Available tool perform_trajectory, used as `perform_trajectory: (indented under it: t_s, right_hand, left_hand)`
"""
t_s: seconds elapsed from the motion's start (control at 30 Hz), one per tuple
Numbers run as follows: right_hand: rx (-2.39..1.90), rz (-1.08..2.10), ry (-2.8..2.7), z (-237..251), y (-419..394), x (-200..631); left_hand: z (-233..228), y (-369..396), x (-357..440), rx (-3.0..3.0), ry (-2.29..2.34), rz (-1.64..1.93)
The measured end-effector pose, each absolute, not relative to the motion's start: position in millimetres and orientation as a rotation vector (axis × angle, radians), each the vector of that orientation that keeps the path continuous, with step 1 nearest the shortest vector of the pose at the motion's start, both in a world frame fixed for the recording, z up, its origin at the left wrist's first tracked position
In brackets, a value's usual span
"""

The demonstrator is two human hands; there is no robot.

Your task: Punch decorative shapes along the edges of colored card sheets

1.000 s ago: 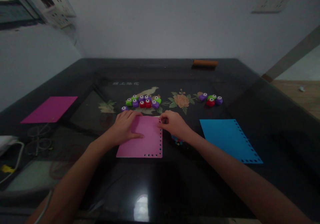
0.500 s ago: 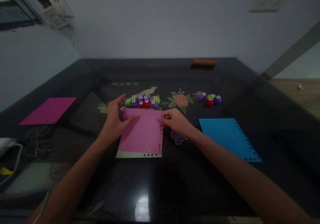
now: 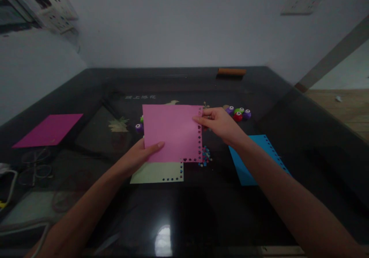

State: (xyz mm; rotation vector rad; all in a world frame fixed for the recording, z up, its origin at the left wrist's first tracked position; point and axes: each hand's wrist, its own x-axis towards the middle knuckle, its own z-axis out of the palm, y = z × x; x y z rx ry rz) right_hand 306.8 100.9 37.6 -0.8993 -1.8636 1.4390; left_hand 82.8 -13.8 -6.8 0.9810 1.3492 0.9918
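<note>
Both my hands hold a pink sheet of paper [image 3: 171, 131] up off the table, tilted toward me. Small punched shapes run along its right and lower right edges. My left hand [image 3: 141, 150] grips its lower left side, thumb on the front and fingers hidden behind. Pinching the upper right edge is my right hand [image 3: 219, 123]. Below the pink sheet a pale green sheet [image 3: 157, 172] lies on the table, partly covered from view, also with punched edges. A small pile of punched paper bits [image 3: 205, 156] lies right of it.
A blue punched sheet [image 3: 245, 169] lies right, partly behind my right forearm. Several toy-eyed hole punches [image 3: 238, 114] stand beyond it; another purple punch [image 3: 139, 127] shows left of the pink sheet. A magenta sheet [image 3: 49, 130] and glasses [image 3: 35, 167] lie left; an orange-brown roll [image 3: 231, 72] lies at the back.
The pink sheet has risen off the pale green sheet and moved up and right in both hands. More of the green sheet shows; most punches behind are now hidden.
</note>
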Motion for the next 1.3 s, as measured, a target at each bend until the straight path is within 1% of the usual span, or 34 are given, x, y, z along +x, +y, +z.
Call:
perform_trajectory:
  t_s: [0.1, 0.2, 0.53, 0.8, 1.07, 1.3]
  right_hand:
    - [-0.891, 1.424, -1.848, 38.3, 104.3, 310.1]
    - [-0.9, 1.436, -1.846, 37.9, 105.9, 310.9]
    - [-0.884, 1.511, -1.84, 39.8, 104.1, 310.8]
    - [-0.93, 1.477, -1.95, 38.9, 103.7, 312.0]
    - [-0.846, 1.456, -2.061, 40.7, 106.6, 317.3]
    - [-0.995, 1.435, -2.009, 48.9, 107.0, 328.2]
  left_hand:
    - [-5.0, -18.7, 90.6, 1.046, 1.353, 0.846]
    - [-3.8, -22.3, 95.1, 1.133, 1.257, 0.726]
    - [-5.4, -24.3, 91.5, 1.15, 1.137, 0.667]
    - [-1.6, -26.8, 97.2, 1.19, 1.141, 0.603]
    - [-9.0, -27.1, 99.3, 1.32, 1.113, 0.577]
    - [-6.3, -28.4, 103.5, 1.304, 1.038, 0.587]
